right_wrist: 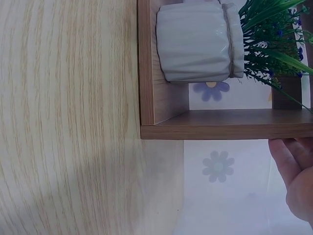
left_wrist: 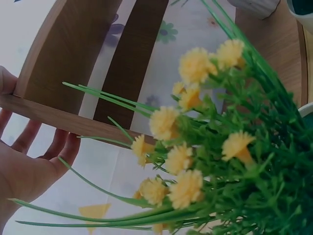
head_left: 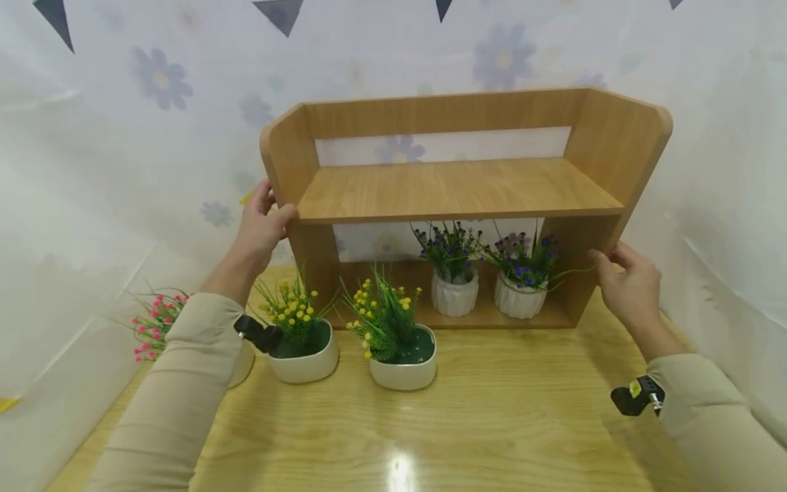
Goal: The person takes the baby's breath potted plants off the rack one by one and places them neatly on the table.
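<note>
Between both hands [head_left: 261,229] [head_left: 627,287], wooden two-tier shelf [head_left: 458,188] stands upright.

- Your head view is bright and evenly lit from above; a white glare spot sits on the table [head_left: 399,471] near the bottom edge.
- Straight lines of the shelf [head_left: 455,191] bow outward, showing wide-angle distortion.
- Your left wrist view blurs the close yellow flowers [left_wrist: 195,147].
- Your right wrist view is sharp, with a soft shadow across the wood grain.
</note>
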Available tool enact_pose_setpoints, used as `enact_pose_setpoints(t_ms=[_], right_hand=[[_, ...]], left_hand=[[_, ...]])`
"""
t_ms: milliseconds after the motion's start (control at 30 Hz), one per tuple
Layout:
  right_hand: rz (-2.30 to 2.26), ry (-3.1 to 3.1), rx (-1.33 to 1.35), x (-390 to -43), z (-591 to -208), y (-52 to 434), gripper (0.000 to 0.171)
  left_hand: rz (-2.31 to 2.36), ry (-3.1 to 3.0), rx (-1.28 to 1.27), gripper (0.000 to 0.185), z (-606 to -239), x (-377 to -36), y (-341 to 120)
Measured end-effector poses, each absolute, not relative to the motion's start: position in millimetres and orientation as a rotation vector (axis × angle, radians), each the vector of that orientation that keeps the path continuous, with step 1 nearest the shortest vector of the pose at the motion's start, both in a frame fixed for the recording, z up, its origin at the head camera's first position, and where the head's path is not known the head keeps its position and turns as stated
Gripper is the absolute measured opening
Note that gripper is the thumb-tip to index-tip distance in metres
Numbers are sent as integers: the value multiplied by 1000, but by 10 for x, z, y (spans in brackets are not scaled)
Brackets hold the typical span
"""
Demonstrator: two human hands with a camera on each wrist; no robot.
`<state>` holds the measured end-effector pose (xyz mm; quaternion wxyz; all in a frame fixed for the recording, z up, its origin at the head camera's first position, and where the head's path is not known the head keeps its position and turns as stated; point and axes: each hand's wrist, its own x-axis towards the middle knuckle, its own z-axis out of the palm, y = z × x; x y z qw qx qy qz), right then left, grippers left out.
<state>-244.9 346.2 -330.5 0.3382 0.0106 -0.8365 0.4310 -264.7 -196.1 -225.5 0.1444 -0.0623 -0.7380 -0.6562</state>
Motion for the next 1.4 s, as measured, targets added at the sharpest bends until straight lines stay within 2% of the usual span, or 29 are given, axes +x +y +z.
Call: enact_pose_setpoints(t_ms=[467,667,900,1033,1267,1400], right_hand=[[1125,-2192,74,-2462,-3205,3561,27],[1209,-2338,128,-2456,-3131,3662,34],[1154,-2498,84,-2305,-3030,3763,52],[1224,-2459,86,-2216,-3008,3865,43],[1376,-2382,99,-2062,-3035,3937,17],[1450,-2359,143,-1966,-3081,3913,14]], left_hand=[[-1882,-2152,-235,67,-2267,-2697,-1916],[-1888,-2150,-215,68,-2272,-2731,-1883],[-1895,-2130,-202,67,-2303,-2751,-1870],[-1918,-2099,-194,66,-2306,-2759,-1850],[-1887,-2125,-205,67,-2270,-2745,-1852],[-1880,-2154,-202,68,-2250,-2734,-1846]])
